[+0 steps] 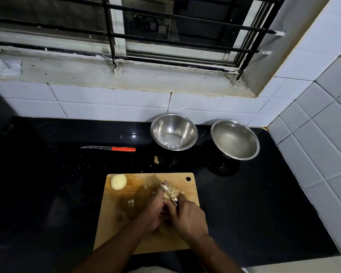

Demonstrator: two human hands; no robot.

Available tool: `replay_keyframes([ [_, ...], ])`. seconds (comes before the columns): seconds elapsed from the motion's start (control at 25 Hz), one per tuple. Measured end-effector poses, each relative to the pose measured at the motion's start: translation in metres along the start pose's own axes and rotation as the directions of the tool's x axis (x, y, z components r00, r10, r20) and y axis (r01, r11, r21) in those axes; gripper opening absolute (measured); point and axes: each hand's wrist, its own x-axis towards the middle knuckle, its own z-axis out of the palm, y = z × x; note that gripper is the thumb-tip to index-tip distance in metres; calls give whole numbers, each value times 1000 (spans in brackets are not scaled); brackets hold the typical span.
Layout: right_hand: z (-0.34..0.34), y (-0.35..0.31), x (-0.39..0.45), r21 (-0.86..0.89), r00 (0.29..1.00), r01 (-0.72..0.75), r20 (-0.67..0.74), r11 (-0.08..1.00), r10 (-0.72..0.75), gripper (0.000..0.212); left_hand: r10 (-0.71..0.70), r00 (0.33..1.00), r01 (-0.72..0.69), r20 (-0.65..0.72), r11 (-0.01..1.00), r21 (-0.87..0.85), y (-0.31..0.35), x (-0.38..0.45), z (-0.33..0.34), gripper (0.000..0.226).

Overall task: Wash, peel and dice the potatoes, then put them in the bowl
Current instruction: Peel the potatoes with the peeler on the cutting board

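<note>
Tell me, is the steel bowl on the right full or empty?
It holds liquid, not potato. The right bowl shows a pale, flat, cloudy surface well up its wall, likely water. No diced pieces show in it. How deep the liquid is cannot be told.

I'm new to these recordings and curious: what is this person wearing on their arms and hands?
Nothing that shows. The left hand and right hand are bare, with no gloves, rings, watch or bracelets visible. Both forearms are uncovered down to the bottom edge of the picture, so no sleeves appear.
</note>
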Motion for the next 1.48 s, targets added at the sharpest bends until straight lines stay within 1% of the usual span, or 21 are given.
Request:
replay_keyframes([
  [0.08,-4,7,6,-12,1000,-9,14,1000,9,59,8,1000,-8,-7,1000,13,-1,3,-5,59],
  [0.24,-9,15,13,-93,996,79,53,992,-75,68,-1,1000,0,28,1000,29,-10,12,-11,56],
  [0.32,-5,15,12,-114,993,104,59,988,-98,67,-28,999,28,42,1000,-12,-11,13,-12,56],
  [0.44,4,11,6,-87,995,98,14,991,-97,62,-57,997,61,54,997,-57,-9,12,-10,62],
  [0.52,7,8,1,-82,997,77,-2,994,-78,58,-61,998,63,35,996,-65,-9,11,-9,63],
  [0.64,13,5,-3,-160,996,84,17,983,-83,57,-75,997,74,-24,996,-49,-9,10,-7,62],
  [0.72,17,6,-4,-127,997,77,22,989,-75,54,-73,997,71,-33,996,-52,-10,10,-6,58],
  [0.8,19,3,-3,-60,999,43,13,997,-43,54,-58,998,58,9,996,-72,-7,8,-5,61],
  [0.88,16,3,-2,18,1000,-24,-4,1000,24,61,-68,993,84,100,982,-169,-4,7,-7,70],
  [0.96,11,6,3,57,997,-76,1,996,76,68,-66,972,131,224,947,-294,0,8,-11,68],
  [1.0,8,8,5,57,997,-81,16,995,80,71,-71,963,157,260,932,-325,1,10,-14,64],
  [1.08,2,11,8,51,996,-66,56,996,63,75,-84,955,174,286,936,-307,0,13,-19,56],
  [1.16,-3,15,10,43,997,-41,70,998,38,73,-80,947,163,312,954,-251,0,13,-23,50],
  [1.24,-7,19,12,20,997,-10,71,1000,8,70,-95,934,175,346,963,-208,2,10,-22,55],
  [1.28,-9,19,12,12,997,10,78,1000,-11,70,-101,935,177,341,964,-198,2,10,-22,57],
  [1.36,-12,18,12,2,995,46,88,999,-46,71,-87,954,153,287,964,-216,-2,12,-17,54],
  [1.48,-14,15,13,-25,993,89,86,996,-86,80,-79,969,138,235,960,-244,-8,14,-11,58],
])
